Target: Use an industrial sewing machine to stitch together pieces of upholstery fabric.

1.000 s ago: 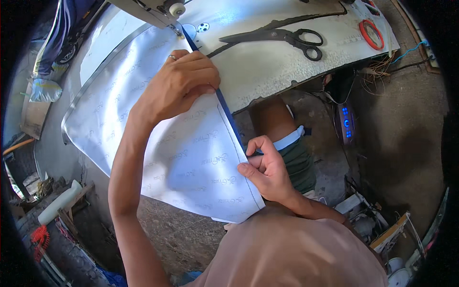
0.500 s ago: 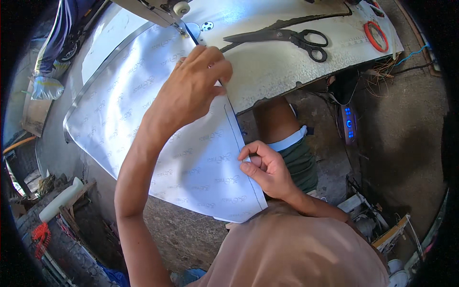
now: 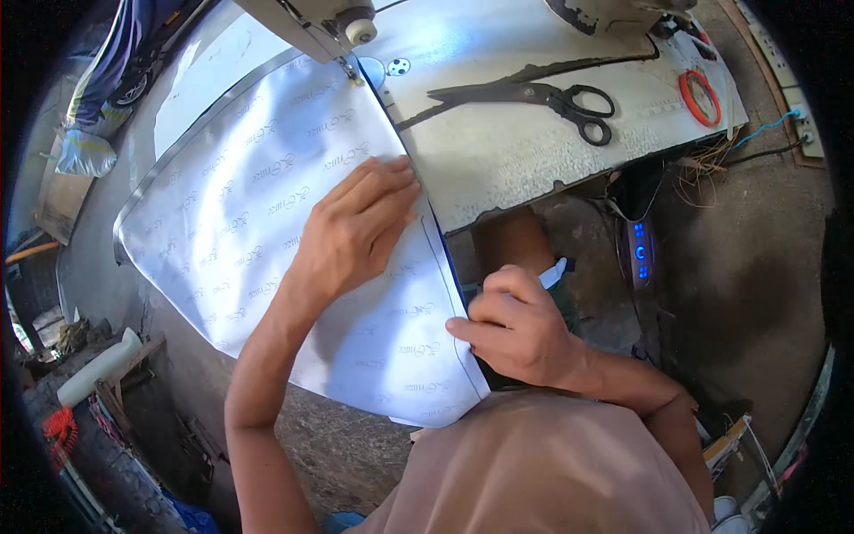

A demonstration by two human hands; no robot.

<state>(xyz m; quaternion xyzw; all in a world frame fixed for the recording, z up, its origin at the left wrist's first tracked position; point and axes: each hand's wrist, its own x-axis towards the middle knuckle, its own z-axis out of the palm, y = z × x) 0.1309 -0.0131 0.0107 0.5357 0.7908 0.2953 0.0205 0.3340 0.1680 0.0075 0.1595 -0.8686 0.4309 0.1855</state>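
Note:
A large white sheet [image 3: 267, 209] with repeated script print lies across the table and drapes toward my lap; I cannot tell whether it is fabric or paper. Its far corner sits under the needle and presser foot [image 3: 353, 75] of a sewing machine [image 3: 313, 25]. A dark line runs along its right side, near the edge. My left hand [image 3: 356, 227] rests on the sheet, fingertips pressed together at the right edge. Closer to my body, my right hand [image 3: 516, 327] has its fingers curled and its thumb against that same edge, apparently pinching it.
Black scissors [image 3: 534, 96] lie open-bladed on the worn white tabletop [image 3: 498, 165]. A red ring-shaped object [image 3: 699, 98] sits near the table's right corner, above loose threads [image 3: 707, 165]. Below the table, a device with blue lights [image 3: 640, 254] shows.
My left hand has slid down the sheet's right edge, away from the needle. The right hand has curled its fingers more tightly at the edge. The whole view has shifted slightly.

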